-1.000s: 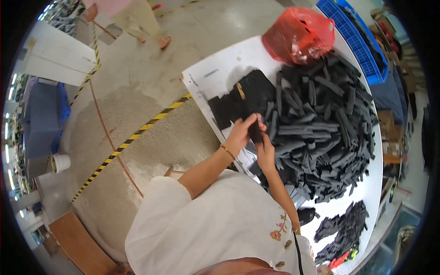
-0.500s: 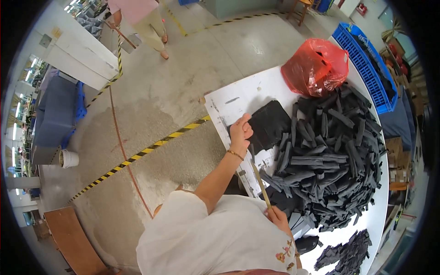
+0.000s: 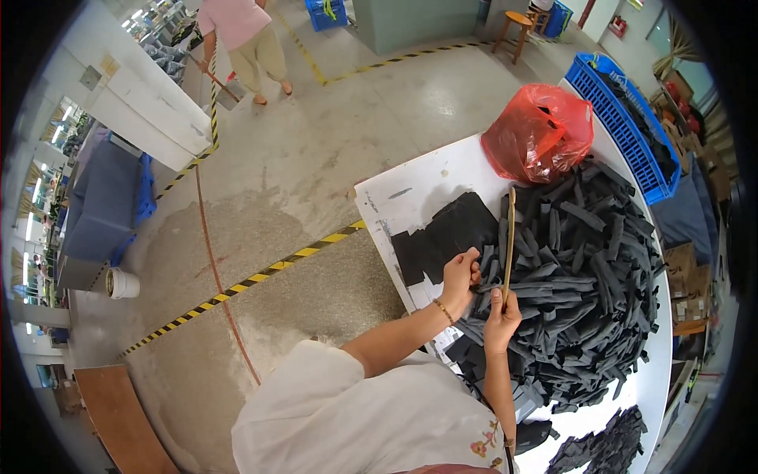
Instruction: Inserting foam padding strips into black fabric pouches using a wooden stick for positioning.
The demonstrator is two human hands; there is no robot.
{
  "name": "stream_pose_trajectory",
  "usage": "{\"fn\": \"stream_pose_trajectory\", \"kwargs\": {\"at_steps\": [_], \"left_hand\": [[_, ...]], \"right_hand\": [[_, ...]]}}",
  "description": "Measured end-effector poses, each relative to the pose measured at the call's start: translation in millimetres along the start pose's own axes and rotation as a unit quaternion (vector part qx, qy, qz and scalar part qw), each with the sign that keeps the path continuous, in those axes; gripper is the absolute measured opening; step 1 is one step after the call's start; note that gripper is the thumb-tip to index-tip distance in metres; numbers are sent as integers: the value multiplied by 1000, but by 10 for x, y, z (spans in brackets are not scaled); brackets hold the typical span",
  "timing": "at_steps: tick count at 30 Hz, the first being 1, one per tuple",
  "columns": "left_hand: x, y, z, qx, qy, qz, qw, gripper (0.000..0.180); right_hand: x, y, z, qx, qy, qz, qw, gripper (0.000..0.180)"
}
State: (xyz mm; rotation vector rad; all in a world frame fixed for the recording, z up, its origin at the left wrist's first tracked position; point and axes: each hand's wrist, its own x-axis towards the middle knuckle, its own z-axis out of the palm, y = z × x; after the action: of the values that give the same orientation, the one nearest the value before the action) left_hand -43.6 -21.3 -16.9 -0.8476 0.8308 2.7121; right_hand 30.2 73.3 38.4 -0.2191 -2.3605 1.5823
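My right hand [image 3: 502, 320] is closed around a thin yellowish stick [image 3: 510, 241], which points up and away over the edge of a big heap of dark grey strips [image 3: 584, 276]. Just left of it, my left hand [image 3: 459, 278] is curled shut, fingers pressed together. Whatever is in that hand, if anything, is hidden. Beyond the left hand, flat black pieces [image 3: 446, 229] lie side by side on the white table [image 3: 395, 178]. Close to my body, more black pieces [image 3: 474, 357] rest below the wrists.
A red plastic bag [image 3: 537, 134] stands at the table's far end. Beside it is a blue crate [image 3: 620, 126]. A smaller dark pile [image 3: 604, 442] lies at the near right. Across the floor, a person in pink [image 3: 241, 39] holds a long-handled tool. A white bucket [image 3: 122, 283] stands left.
My left hand has drawn back from the black pieces. My right hand has risen from near my body, and the stick now points up over the heap. The person in pink has shifted.
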Motion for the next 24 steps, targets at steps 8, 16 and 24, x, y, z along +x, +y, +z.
{"fn": "stream_pose_trajectory", "kwargs": {"at_steps": [8, 16, 24], "left_hand": [[-307, 326, 170, 400, -388, -141, 819, 37], [-822, -43, 128, 371, -391, -93, 837, 35], [-564, -29, 3, 366, -314, -93, 871, 33]], "right_hand": [[261, -13, -239, -112, 8, -167, 980, 6], [904, -270, -449, 46, 259, -31, 964, 22], [1041, -456, -1168, 14, 139, 73, 988, 26]]}}
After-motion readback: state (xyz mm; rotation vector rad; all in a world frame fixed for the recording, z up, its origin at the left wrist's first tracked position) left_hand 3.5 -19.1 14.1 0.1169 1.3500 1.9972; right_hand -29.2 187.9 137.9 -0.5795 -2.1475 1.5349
